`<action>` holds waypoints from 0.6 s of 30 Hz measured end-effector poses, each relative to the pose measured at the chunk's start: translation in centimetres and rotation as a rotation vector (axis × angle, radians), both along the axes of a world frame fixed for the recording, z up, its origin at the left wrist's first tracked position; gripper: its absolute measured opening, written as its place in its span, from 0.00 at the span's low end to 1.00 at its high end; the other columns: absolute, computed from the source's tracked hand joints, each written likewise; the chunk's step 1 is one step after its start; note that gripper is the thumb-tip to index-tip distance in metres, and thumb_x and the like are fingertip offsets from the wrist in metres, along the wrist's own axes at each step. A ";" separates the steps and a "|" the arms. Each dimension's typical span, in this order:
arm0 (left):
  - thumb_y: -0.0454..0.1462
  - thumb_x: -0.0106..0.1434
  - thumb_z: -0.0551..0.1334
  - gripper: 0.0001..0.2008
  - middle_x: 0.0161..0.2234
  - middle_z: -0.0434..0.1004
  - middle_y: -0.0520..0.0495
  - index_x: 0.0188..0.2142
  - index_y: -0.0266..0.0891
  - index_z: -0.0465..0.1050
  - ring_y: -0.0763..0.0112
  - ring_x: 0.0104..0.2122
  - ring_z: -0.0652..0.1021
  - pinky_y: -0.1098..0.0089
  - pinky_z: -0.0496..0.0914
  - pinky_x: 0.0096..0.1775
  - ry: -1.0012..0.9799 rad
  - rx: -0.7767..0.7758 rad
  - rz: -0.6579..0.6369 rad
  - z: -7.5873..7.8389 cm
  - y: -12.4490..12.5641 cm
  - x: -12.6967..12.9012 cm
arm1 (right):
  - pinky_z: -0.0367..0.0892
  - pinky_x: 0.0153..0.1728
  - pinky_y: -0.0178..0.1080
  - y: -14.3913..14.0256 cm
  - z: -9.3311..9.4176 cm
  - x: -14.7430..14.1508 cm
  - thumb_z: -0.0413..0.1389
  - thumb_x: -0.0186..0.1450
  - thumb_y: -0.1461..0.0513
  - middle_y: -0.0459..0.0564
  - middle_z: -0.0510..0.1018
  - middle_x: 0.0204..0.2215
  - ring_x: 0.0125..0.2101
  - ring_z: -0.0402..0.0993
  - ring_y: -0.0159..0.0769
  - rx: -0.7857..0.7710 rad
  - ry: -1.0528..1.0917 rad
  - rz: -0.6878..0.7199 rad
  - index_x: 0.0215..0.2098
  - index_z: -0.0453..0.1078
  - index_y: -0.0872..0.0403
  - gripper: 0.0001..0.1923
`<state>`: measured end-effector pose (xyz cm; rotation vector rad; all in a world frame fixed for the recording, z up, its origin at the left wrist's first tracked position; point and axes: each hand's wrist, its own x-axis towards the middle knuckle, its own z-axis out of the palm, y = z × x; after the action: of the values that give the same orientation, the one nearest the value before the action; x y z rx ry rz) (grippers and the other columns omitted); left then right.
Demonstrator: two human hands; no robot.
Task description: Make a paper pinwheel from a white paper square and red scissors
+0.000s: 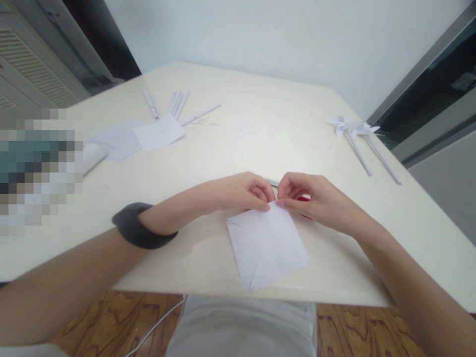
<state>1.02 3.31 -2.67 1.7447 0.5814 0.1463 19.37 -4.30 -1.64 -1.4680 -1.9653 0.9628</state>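
Bright, diffuse light; soft shadow under my right forearm (405, 282). Pixel blocks (40, 178) at 9 o'clock. Edges stretched.

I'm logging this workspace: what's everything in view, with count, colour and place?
Slit sheet: one, white, near table edge
Apparent scissors: one, red-grey, just beyond it
Pinwheels: two, white, table's right
Loose sheets: several, white, left
Paper rolls: several, white, beyond them
Scraps: several, pale, near rolls
Table: one, cream, middle
Wall: one, pale, behind
Louvred door: one, beige, upper left
Framed panel: one, dark, right edge
Floor: one, brown, below
Cable: one, white, floor
Pixelated patch: one, mixed, left edge
Wristband: one, black, left wrist
Clothing: pale, lap
Left hand: one, bare, slit sheet's far corner
Right hand: one, bare, same corner
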 end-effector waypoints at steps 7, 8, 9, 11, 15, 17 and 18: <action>0.33 0.52 0.56 0.06 0.23 0.69 0.54 0.25 0.42 0.72 0.72 0.25 0.70 0.72 0.61 0.28 -0.026 0.025 0.004 -0.2 -0.6 0.4 | 0.66 0.33 0.37 0.1 -0.3 0.1 0.55 0.59 0.63 0.47 0.73 0.32 0.31 0.69 0.32 0.089 -0.059 0.000 0.29 0.69 0.54 0.02; 0.33 0.51 0.57 0.06 0.22 0.69 0.53 0.24 0.41 0.73 0.72 0.25 0.70 0.72 0.61 0.28 -0.034 0.029 0.018 -0.2 -0.6 0.4 | 0.66 0.33 0.37 0.1 -0.3 0.1 0.55 0.60 0.62 0.47 0.73 0.33 0.31 0.69 0.32 0.102 -0.057 -0.001 0.29 0.69 0.54 0.03; 0.34 0.51 0.57 0.06 0.22 0.69 0.53 0.23 0.41 0.73 0.72 0.25 0.70 0.72 0.61 0.27 -0.042 0.034 0.032 -0.2 -0.6 0.4 | 0.66 0.33 0.37 0.1 -0.4 0.2 0.55 0.60 0.62 0.47 0.73 0.33 0.30 0.69 0.32 0.111 -0.052 -0.005 0.29 0.69 0.54 0.03; 0.34 0.51 0.57 0.07 0.22 0.69 0.53 0.23 0.42 0.74 0.71 0.24 0.69 0.71 0.61 0.27 -0.051 0.054 0.060 -0.2 -0.6 0.4 | 0.66 0.32 0.38 0.1 -0.4 0.3 0.55 0.61 0.61 0.47 0.74 0.33 0.30 0.69 0.32 0.119 -0.037 -0.016 0.30 0.70 0.54 0.04; 0.36 0.52 0.58 0.07 0.22 0.70 0.52 0.24 0.43 0.76 0.70 0.25 0.70 0.71 0.60 0.27 -0.049 0.104 0.115 -0.1 -0.6 0.3 | 0.66 0.33 0.38 0.2 -0.4 0.6 0.54 0.61 0.64 0.47 0.75 0.32 0.31 0.71 0.33 0.106 0.023 -0.021 0.31 0.70 0.54 0.03; 0.36 0.52 0.59 0.06 0.23 0.71 0.52 0.23 0.42 0.75 0.69 0.25 0.71 0.70 0.60 0.27 -0.049 0.103 0.146 0.1 -0.7 0.3 | 0.66 0.33 0.38 0.2 -0.4 0.5 0.54 0.61 0.65 0.46 0.75 0.31 0.31 0.71 0.33 0.106 0.051 -0.035 0.30 0.70 0.54 0.03; 0.36 0.52 0.59 0.06 0.23 0.71 0.52 0.23 0.42 0.75 0.69 0.25 0.71 0.71 0.60 0.28 -0.048 0.104 0.162 0.2 -0.8 0.4 | 0.66 0.33 0.38 0.2 -0.3 0.5 0.55 0.61 0.64 0.46 0.75 0.31 0.31 0.71 0.33 0.110 0.065 -0.044 0.30 0.70 0.54 0.03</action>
<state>1.40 2.53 -2.51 1.7881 0.6904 0.3360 19.84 -4.09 -1.93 -1.3960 -1.9005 0.8584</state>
